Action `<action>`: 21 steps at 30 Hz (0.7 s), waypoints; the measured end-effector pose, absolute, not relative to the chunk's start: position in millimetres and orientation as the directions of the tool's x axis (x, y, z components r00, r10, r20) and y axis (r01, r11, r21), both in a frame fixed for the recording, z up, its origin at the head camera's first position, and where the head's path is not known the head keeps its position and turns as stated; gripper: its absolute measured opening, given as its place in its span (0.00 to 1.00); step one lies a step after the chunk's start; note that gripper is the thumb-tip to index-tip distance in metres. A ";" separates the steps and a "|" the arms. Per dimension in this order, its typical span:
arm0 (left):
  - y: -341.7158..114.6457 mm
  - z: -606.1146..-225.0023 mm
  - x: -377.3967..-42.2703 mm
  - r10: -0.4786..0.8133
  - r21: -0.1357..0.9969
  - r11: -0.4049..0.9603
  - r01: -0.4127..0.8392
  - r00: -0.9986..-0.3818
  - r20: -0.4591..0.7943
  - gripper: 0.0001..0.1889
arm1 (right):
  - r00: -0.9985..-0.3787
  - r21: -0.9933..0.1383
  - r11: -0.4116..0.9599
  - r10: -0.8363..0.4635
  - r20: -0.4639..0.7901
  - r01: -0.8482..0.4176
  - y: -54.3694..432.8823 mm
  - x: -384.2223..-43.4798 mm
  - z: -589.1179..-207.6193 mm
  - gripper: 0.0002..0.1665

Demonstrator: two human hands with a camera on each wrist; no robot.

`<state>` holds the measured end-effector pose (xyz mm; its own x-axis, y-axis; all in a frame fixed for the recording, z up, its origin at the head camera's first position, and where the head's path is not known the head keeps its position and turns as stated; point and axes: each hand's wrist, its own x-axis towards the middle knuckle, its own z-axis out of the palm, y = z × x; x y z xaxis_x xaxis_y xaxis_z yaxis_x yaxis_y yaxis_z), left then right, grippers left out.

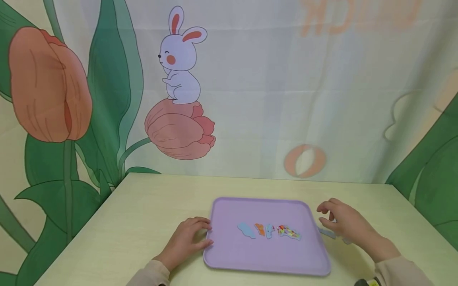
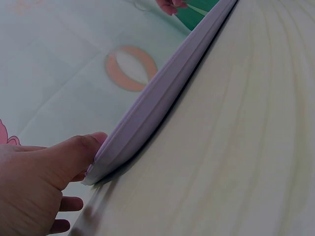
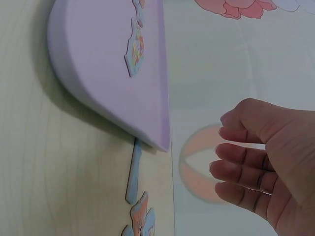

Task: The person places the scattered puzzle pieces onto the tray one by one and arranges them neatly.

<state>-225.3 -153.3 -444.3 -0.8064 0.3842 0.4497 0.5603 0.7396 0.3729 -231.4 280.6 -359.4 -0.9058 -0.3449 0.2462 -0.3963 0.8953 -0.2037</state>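
At the left edge of a lavender tray (image 1: 268,258), my left hand (image 1: 187,240) holds the rim, thumb tip over it and fingers against the side. The left wrist view shows that hand (image 2: 44,182) at the tray's corner. My right hand (image 1: 345,222) hovers off the tray's right side, fingers loosely bent, nothing visible between them. In the tray lie flat puzzle-like pieces in a row: a plain blue piece (image 1: 247,230), an orange piece (image 1: 260,229), a blue piece with red (image 1: 269,231) and a multicoloured piece (image 1: 290,232).
Right of the tray, a narrow blue-grey piece (image 3: 133,177) lies on the pale wooden table (image 3: 74,196). Beside it an orange piece (image 3: 139,211) and other blue pieces (image 3: 148,223) are grouped. A printed curtain (image 1: 250,99) hangs behind the table's far edge.
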 end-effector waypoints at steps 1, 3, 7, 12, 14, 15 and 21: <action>-153.7 -444.4 -225.5 0.383 0.371 0.740 0.562 -0.805 0.454 0.15 | -0.907 -0.202 0.897 -0.342 0.244 -0.392 281.7 -231.6 -359.6 0.11; -154.2 -444.7 -225.9 0.380 0.372 0.739 0.561 -0.804 0.457 0.15 | -0.909 -0.200 0.898 -0.342 0.240 -0.391 283.6 -231.8 -360.0 0.11; -154.8 -445.6 -226.6 0.377 0.374 0.734 0.568 -0.797 0.472 0.15 | -0.912 -0.206 0.899 -0.341 0.228 -0.387 288.6 -231.8 -361.2 0.11; -154.8 -447.4 -226.5 0.373 0.356 0.722 0.593 -0.768 0.521 0.15 | -0.912 -0.217 0.894 -0.348 0.216 -0.392 294.8 -228.6 -364.1 0.11; -154.6 -447.5 -226.2 0.373 0.356 0.724 0.590 -0.770 0.517 0.15 | -0.914 -0.213 0.896 -0.346 0.212 -0.388 296.7 -227.7 -365.8 0.11; -154.4 -447.2 -226.1 0.374 0.361 0.726 0.585 -0.777 0.507 0.15 | -0.916 -0.211 0.898 -0.344 0.208 -0.385 297.8 -227.4 -366.8 0.11; -154.2 -446.5 -225.4 0.366 0.391 0.738 0.550 -0.813 0.452 0.15 | -0.924 -0.216 0.904 -0.332 0.189 -0.369 302.1 -226.3 -372.7 0.11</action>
<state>-225.4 -154.2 -446.5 -0.8133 0.3659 0.4525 0.5497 0.7380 0.3913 -226.3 302.1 -372.7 -0.9242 -0.3316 0.1893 -0.3686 0.9042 -0.2158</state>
